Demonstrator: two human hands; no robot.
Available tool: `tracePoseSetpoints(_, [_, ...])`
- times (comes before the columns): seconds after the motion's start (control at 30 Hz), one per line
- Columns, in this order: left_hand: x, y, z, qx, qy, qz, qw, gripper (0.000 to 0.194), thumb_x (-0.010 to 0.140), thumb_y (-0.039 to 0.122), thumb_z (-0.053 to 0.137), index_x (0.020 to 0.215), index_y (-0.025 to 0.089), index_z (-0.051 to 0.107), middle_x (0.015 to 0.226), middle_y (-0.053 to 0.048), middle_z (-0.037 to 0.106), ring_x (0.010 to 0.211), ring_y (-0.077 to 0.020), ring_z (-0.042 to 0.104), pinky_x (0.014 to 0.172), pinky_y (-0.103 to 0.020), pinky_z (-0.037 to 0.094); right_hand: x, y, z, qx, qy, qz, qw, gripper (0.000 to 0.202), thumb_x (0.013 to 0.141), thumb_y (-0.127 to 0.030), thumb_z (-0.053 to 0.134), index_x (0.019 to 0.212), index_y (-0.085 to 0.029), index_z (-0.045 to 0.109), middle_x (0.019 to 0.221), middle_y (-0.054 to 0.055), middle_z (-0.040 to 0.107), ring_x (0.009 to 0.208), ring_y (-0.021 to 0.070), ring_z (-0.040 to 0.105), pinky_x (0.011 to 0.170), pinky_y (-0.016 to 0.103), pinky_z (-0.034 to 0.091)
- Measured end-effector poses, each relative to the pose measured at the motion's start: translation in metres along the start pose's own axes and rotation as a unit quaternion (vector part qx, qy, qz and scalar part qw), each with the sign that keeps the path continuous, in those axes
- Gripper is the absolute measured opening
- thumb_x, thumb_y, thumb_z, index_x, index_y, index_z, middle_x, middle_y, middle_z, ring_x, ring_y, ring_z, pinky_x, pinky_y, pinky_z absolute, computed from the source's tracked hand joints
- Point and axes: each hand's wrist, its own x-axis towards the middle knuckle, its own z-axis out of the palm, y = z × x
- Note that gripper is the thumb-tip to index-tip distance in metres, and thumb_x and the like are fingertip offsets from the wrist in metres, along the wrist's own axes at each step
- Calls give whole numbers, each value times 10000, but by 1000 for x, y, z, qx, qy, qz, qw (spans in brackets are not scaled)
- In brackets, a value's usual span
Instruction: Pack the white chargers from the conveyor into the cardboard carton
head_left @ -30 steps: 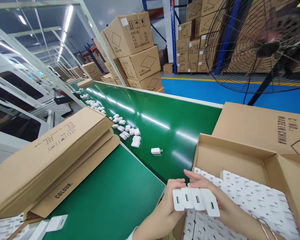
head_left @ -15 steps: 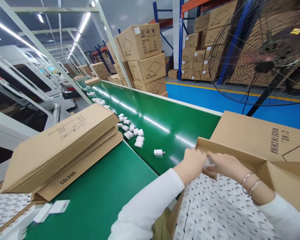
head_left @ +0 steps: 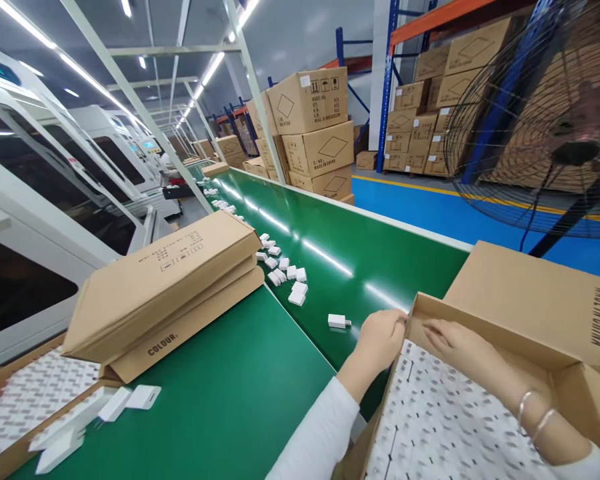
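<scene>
My left hand [head_left: 381,339] is closed at the near-left corner of an open cardboard box [head_left: 525,353], its fingertips on the box's edge. My right hand [head_left: 463,350] reaches inside, over the rows of white plug chargers [head_left: 430,413] packed there. Its fingers are curled together by the inner wall, and whatever they may hold is hidden. A single white charger [head_left: 337,321] lies on the green conveyor belt [head_left: 325,230], left of my left hand. Further up the belt is a loose group of white chargers [head_left: 299,288].
Folded cartons [head_left: 170,273] lie at left over another box of chargers [head_left: 40,393], with a few loose chargers [head_left: 143,397] beside it. Stacked cartons [head_left: 315,147] stand beyond the belt. A large fan [head_left: 575,153] stands at the right; white machines [head_left: 75,180] line the left.
My hands have drawn apart; the small whitish piece between them no longer shows. My left hand has come to the box edge, my right hand further inside. The view has shifted, too.
</scene>
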Motion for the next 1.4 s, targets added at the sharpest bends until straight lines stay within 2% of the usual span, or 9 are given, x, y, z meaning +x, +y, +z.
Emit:
tracePoseSetpoints(0.07, [-12,-6,-9,-20,-13,5,1000,361,844,148,298,1032,206,601,995,-14,665,913,-146,596,845,-269,457,11,-19,6,-1,6,-23,1000,374,812,-221,313,1048,-205,602,1027,82,654,953,241,591,808,376,450])
tracePoseSetpoints(0.23, [-42,-47,-46,45,-11,-5,999,314,836,152,371,1016,225,618,1005,-16,671,932,-163,599,870,-286,438,31,-76,23,-4,-19,-62,998,397,801,-135,275,965,-252,616,704,10,652,794,195,603,787,343,430])
tracePoseSetpoints(0.37, [-69,-101,-93,77,116,-170,976,310,849,152,338,978,213,613,967,-36,674,911,-180,604,821,-306,438,48,-100,50,-20,-47,-61,997,372,889,-289,312,1122,-188,584,991,91,654,955,249,578,815,394,431])
tracePoseSetpoints(0.47, [-82,-118,-116,77,188,-283,937,301,875,196,319,972,224,603,947,-42,672,878,-201,603,737,-307,430,61,-100,75,-29,-89,-67,993,411,915,-343,341,1188,-102,532,1091,149,605,1042,268,541,838,412,434])
tracePoseSetpoints(0.7, [-83,-98,-91,60,135,-224,963,312,900,223,307,1039,248,585,1010,-28,661,893,-187,606,764,-294,432,55,-94,105,-30,-151,-116,981,138,833,-237,487,913,-192,590,944,80,593,909,251,544,746,381,438])
tracePoseSetpoints(0.9, [-72,-129,-76,179,92,-201,959,368,830,49,324,1059,193,574,1022,-67,619,954,-193,557,842,-313,423,49,-90,104,46,-151,-121,980,224,586,-110,597,779,-206,538,833,39,572,815,248,548,680,355,418])
tracePoseSetpoints(1.03, [-53,-150,-81,296,42,-233,925,370,766,2,400,1063,140,572,1051,-121,572,1005,-227,513,931,-363,358,71,-98,95,172,-128,-99,972,204,663,-227,569,859,-213,511,875,39,598,817,212,585,625,311,460])
tracePoseSetpoints(1.2, [-35,-156,-85,308,32,-252,917,354,767,19,424,1046,168,584,1073,-130,551,1032,-267,492,936,-460,320,102,-121,74,321,-55,-89,941,361,774,-478,524,993,-213,416,1086,99,599,987,213,584,688,294,505])
tracePoseSetpoints(1.4, [-34,-156,-91,269,-2,-233,934,281,796,48,420,975,187,587,1116,-101,551,1024,-260,491,850,-425,372,135,-134,60,294,3,-74,953,429,845,-529,425,1110,-192,448,1044,89,604,905,203,589,684,297,488])
